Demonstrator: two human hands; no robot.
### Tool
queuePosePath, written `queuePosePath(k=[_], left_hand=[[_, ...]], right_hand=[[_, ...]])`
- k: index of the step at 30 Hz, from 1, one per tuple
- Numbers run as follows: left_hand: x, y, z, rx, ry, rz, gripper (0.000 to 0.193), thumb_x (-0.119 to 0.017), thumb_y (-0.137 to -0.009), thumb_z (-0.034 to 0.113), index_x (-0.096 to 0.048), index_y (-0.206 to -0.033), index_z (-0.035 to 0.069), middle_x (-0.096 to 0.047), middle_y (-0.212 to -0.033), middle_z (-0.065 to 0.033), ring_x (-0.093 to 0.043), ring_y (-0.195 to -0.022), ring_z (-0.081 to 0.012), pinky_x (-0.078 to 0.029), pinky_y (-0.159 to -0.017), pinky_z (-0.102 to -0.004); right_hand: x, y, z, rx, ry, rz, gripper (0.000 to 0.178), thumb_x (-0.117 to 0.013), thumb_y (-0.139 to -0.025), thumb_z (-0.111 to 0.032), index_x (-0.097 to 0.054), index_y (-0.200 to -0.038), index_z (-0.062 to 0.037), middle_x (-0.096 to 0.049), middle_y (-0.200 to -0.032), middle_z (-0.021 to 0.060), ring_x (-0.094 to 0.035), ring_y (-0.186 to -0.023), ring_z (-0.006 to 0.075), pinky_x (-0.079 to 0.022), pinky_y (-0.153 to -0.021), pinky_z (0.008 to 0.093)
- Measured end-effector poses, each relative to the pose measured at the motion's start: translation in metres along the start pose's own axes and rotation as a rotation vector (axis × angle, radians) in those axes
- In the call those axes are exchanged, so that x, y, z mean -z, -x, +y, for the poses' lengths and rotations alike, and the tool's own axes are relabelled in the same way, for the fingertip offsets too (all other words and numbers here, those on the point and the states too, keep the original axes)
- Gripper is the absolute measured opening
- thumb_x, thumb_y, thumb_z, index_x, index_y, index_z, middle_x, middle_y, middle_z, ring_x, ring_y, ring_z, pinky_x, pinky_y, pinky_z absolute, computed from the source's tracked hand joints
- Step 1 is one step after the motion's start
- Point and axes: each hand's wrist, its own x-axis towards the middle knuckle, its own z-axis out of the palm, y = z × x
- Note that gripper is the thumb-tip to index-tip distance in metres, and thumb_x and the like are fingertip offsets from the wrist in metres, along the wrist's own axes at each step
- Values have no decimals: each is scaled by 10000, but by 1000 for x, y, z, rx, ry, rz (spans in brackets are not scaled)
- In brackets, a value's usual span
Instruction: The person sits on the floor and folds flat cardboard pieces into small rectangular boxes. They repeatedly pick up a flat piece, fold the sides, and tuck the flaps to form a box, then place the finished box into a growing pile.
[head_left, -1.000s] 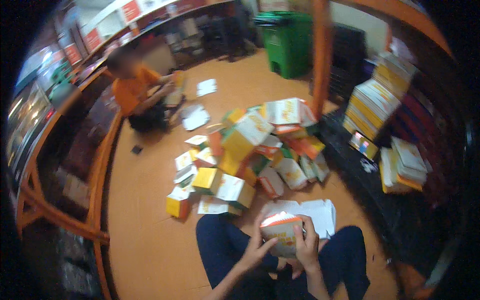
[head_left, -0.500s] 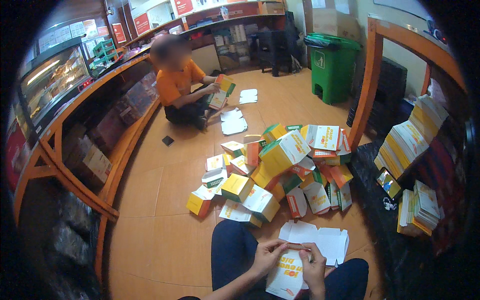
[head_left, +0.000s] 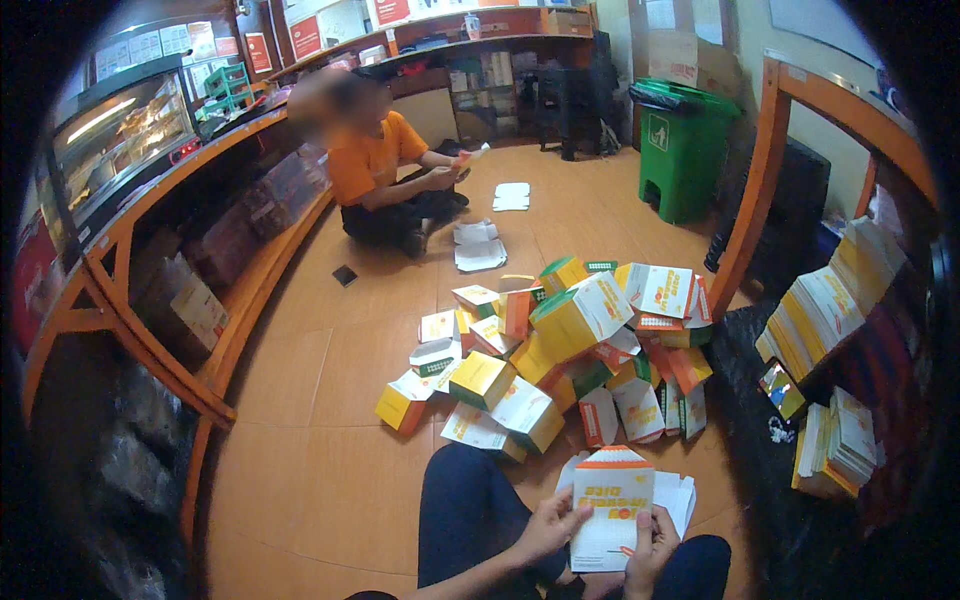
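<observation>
Over my lap, both hands hold a flat-looking paper food box (head_left: 613,500), white with yellow-orange print and an orange flap at its top. My left hand (head_left: 552,527) grips the box's left edge, thumb on its front. On the lower right edge, my right hand (head_left: 650,550) has its thumb on the front too, its other fingers mostly hidden. Behind the held box lies an unfolded white box blank (head_left: 680,497), partly covered by it. Just past my knees is a heap of folded paper boxes (head_left: 480,378) in yellow, white, green and orange.
A co-worker in an orange shirt (head_left: 378,155) sits on the floor at the far left, holding a box piece. White blanks (head_left: 480,255) lie nearby. At right are stacks of flat boxes (head_left: 815,315) and a phone (head_left: 780,388). A green bin (head_left: 685,150) stands behind.
My hands have moved apart from the box's top edge to its sides, and the box is raised with its orange flap showing. The co-worker's box piece has turned edge-on.
</observation>
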Motion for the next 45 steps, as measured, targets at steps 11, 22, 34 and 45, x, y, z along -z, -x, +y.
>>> queuePosePath(k=[11, 22, 34, 45], left_hand=[[45, -7, -10, -31, -92, -160, 263, -604, -995, 128, -735, -1197, 22, -738, -1140, -74, -663, -1047, -142, -508, -971, -297], [48, 7, -41, -143, -413, -2, 663, -794, -890, 203, -403, -1412, 83, -593, -1293, -93, -557, -1241, -219, -435, -1078, -363], [131, -97, 47, -132, 275, 503, 688, -729, -935, 295, -293, -1434, 107, -449, -1392, -118, -541, -1234, -276, -497, -981, -457], [139, -55, -37, -76, 155, 456, 694, -678, -942, 135, -324, -1536, 78, -464, -1377, -162, -514, -1263, -254, -466, -1035, -362]], right_hand=[[10, -18, 3, 132, -35, -322, 446, -778, -828, -43, -564, -1218, -14, -610, -1105, 71, -617, -1032, 171, -497, -915, 325], [-25, -4, 68, -170, -206, -261, 228, -627, -1010, -211, -591, -1134, -23, -603, -1099, 49, -588, -997, 134, -475, -875, 265], [-13, -14, 93, -356, -6, -428, 435, -481, -1077, -302, -472, -1470, -114, -635, -1244, 161, -698, -1010, 228, -527, -855, 313], [-27, -57, 162, -9, 671, -431, 470, -719, -868, -190, -622, -1321, -112, -633, -1256, 133, -595, -1194, 320, -483, -995, 424]])
